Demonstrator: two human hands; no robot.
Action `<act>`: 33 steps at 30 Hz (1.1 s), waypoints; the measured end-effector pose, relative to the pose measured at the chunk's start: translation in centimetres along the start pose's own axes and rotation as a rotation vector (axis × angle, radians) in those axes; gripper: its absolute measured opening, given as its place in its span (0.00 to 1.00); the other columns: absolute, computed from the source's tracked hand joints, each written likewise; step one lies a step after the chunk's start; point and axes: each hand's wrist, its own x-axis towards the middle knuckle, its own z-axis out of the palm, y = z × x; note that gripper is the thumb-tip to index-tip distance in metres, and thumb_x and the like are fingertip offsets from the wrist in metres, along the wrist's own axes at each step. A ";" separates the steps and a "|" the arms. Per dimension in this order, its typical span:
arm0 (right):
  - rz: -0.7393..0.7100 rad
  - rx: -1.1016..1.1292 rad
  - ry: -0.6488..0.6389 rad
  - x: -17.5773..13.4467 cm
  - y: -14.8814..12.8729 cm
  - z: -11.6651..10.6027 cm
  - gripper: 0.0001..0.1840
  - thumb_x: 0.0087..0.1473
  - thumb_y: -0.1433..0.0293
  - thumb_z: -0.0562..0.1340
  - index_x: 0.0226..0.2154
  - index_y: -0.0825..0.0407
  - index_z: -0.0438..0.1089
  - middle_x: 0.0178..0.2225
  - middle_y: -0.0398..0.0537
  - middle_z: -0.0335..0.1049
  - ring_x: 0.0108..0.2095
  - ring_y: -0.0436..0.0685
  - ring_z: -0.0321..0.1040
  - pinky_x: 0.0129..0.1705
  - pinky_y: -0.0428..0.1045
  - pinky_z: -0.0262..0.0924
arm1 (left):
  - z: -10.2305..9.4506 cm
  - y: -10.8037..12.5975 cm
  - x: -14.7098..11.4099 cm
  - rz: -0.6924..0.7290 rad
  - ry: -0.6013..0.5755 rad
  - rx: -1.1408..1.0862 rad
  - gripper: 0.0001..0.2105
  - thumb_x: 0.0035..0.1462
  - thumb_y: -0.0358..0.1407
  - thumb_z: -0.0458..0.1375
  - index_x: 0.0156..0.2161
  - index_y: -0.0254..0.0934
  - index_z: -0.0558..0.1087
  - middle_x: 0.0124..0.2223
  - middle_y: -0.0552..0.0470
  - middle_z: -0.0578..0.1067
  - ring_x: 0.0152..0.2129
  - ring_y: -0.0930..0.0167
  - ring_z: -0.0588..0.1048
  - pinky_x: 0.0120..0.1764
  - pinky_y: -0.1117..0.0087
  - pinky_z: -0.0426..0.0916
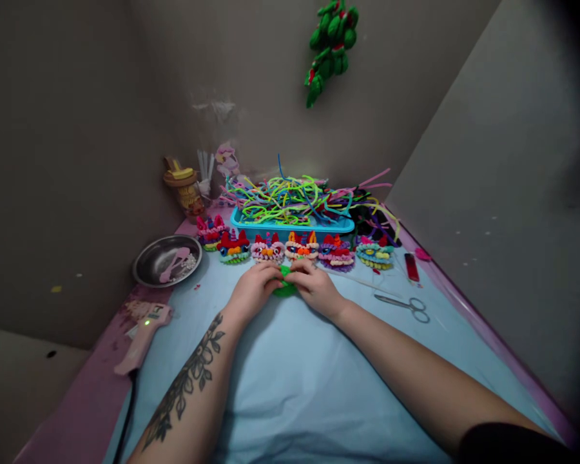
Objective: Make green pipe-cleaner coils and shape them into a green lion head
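Observation:
Between my two hands, just above the blue table cover, is a bright green fuzzy piece (285, 287) that looks like bent pipe cleaner; its full shape is partly covered by fingers. My left hand (256, 288) pinches it from the left side. From the right, my right hand (315, 286) grips it with thumb and fingers closed. Right behind the hands stands a row of colourful pipe-cleaner animal heads, among them a white and pink one (267, 249) and an orange and cream one (302, 247).
A blue tray (290, 227) heaped with pipe cleaners (290, 200) stands at the back. Scissors (406, 305) lie at right near a red and black item (412, 267). At left are a metal bowl (142, 264), a pink glue gun (145, 335) with its cord and a lidded cup (188, 193).

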 end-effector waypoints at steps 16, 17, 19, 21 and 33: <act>0.077 -0.035 0.014 0.0 -0.2 -0.2 0.09 0.56 0.76 0.57 0.39 0.51 0.70 0.48 0.56 0.62 0.50 0.60 0.62 0.49 0.58 0.63 | -0.6 0.1 0.0 0.030 -0.014 0.168 0.05 0.56 0.31 0.58 0.39 0.37 0.73 0.40 0.47 0.74 0.39 0.66 0.72 0.42 0.65 0.67; 0.089 -0.036 0.028 0.0 -0.1 -0.2 0.10 0.56 0.76 0.57 0.39 0.51 0.70 0.48 0.55 0.61 0.50 0.59 0.62 0.49 0.57 0.64 | -0.5 0.2 0.1 0.034 -0.013 0.190 0.06 0.57 0.32 0.57 0.40 0.38 0.74 0.39 0.47 0.74 0.38 0.66 0.72 0.41 0.65 0.67; 0.109 -0.037 0.051 0.0 0.1 -0.1 0.10 0.55 0.77 0.58 0.39 0.50 0.70 0.49 0.55 0.61 0.48 0.59 0.63 0.48 0.57 0.64 | -0.3 0.3 0.1 0.034 -0.007 0.241 0.07 0.58 0.33 0.56 0.41 0.39 0.74 0.39 0.47 0.75 0.37 0.66 0.72 0.41 0.65 0.67; 0.115 -0.042 0.073 0.0 0.2 0.0 0.10 0.55 0.77 0.58 0.37 0.50 0.72 0.47 0.54 0.62 0.46 0.58 0.64 0.45 0.56 0.66 | -0.3 0.3 0.2 0.032 -0.004 0.284 0.07 0.59 0.33 0.55 0.40 0.39 0.75 0.39 0.47 0.75 0.37 0.66 0.72 0.41 0.65 0.67; 0.117 0.109 0.071 0.0 -1.0 0.0 0.08 0.56 0.75 0.59 0.36 0.50 0.72 0.39 0.51 0.66 0.41 0.56 0.67 0.44 0.53 0.67 | -0.1 0.2 0.1 -0.012 0.036 0.144 0.06 0.56 0.29 0.57 0.38 0.38 0.76 0.40 0.47 0.74 0.39 0.67 0.72 0.43 0.65 0.68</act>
